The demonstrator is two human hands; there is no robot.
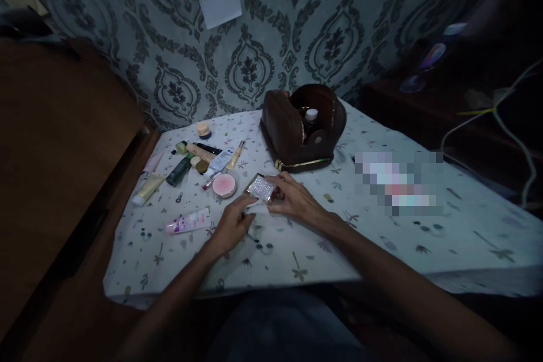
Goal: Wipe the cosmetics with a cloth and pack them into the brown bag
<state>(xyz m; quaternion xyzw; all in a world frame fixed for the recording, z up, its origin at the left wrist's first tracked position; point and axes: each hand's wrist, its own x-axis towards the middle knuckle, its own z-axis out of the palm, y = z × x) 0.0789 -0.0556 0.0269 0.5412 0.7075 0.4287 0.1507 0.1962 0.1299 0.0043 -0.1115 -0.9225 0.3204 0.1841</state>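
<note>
A small rectangular glittery silver case with a gold-coloured edge (261, 187) is held up between both hands, just above the cloth. My right hand (294, 197) grips its right side, fingers closed round the edge. At its near left corner, my left hand (236, 218) is closed on a piece of white cloth or tissue (253, 206) against the case. Left of the case lies a round pink compact (224, 185). A white and pink tube (188, 221) rests nearer the front. Behind the hands stands a brown cosmetic bag (284, 130), unzipped, with a white-capped bottle (311, 115) inside.
Several tubes lie grouped at the left, among them a dark green tube (180, 169) and a cream tube (148, 189). A small jar (203, 130) stands behind them. Rightward is a blurred-out flat object (394, 181). A patterned cloth (297, 260) covers the table; patterned wall behind.
</note>
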